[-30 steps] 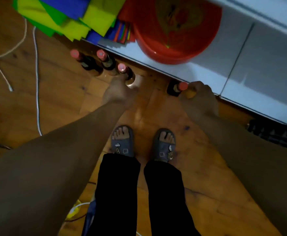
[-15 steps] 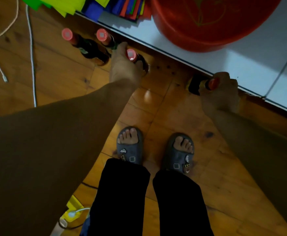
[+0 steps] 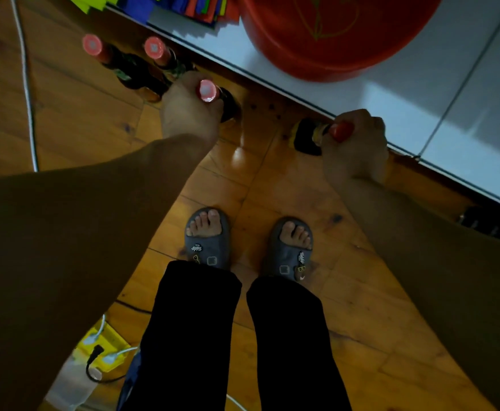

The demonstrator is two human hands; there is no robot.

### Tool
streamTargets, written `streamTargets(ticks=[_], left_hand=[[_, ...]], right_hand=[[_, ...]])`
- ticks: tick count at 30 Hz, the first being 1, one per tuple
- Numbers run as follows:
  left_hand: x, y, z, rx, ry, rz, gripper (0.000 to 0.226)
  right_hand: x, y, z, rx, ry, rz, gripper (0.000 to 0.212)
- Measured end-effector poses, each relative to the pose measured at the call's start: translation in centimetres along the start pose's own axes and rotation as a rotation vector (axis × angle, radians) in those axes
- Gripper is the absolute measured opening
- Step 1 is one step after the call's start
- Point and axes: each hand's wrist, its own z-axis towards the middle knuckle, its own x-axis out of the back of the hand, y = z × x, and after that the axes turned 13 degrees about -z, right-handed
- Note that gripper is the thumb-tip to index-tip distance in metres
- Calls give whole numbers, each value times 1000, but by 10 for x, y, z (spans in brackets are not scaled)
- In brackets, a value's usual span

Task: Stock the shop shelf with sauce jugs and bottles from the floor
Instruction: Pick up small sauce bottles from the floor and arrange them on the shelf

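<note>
Dark sauce bottles with red caps stand on the wooden floor against the white shelf base [image 3: 346, 96]. My left hand [image 3: 188, 112] is wrapped around the neck of one bottle [image 3: 208, 91], its red cap showing above my fingers. Two more bottles [image 3: 93, 46] [image 3: 155, 48] stand to its left, untouched. My right hand [image 3: 357, 143] grips the neck of another dark bottle [image 3: 306, 137] with a red cap, which tilts to the left, close to the shelf edge.
A big red plastic basin [image 3: 331, 34] and stacked coloured sheets [image 3: 183, 4] sit on the white shelf surface. White cables [image 3: 28, 84] run across the floor at left. A yellow power strip [image 3: 103, 348] lies at bottom left. My slippered feet stand mid-floor.
Both hands have risen toward the camera with their bottles; the left hand's grip slid onto the bottle neck, and the view has tilted down closer to the floor.
</note>
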Motion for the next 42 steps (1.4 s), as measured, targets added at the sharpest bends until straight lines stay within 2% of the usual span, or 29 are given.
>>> streamTargets(ticks=[7,14,20,25,28,31,36,42], left_hand=[[59,63,-58,-99,-9,-86,27],[140,166,-127,-168,-21,-131,14],[218,257,-184,-291,-47,-139,18],[275,333,-218,-417,-15,-56,24],[307,374,-239,-530,-52,38,30],[339,413,-258,-641,-31,114,25],[385,482,-288,-742,-46,168,32],[422,555,-316,-883,-86,256,34]], right_hand=[[94,-38,-49,84,9,28,24],[215,-82,-111,140,62,54,21],[331,-123,-170,205,148,44,13],[421,-149,-206,255,181,38,23],[466,-162,-227,272,232,51,24],[509,-173,-249,307,285,58,22],[574,-190,-279,347,366,61,13],[637,-206,-306,354,499,92,20]])
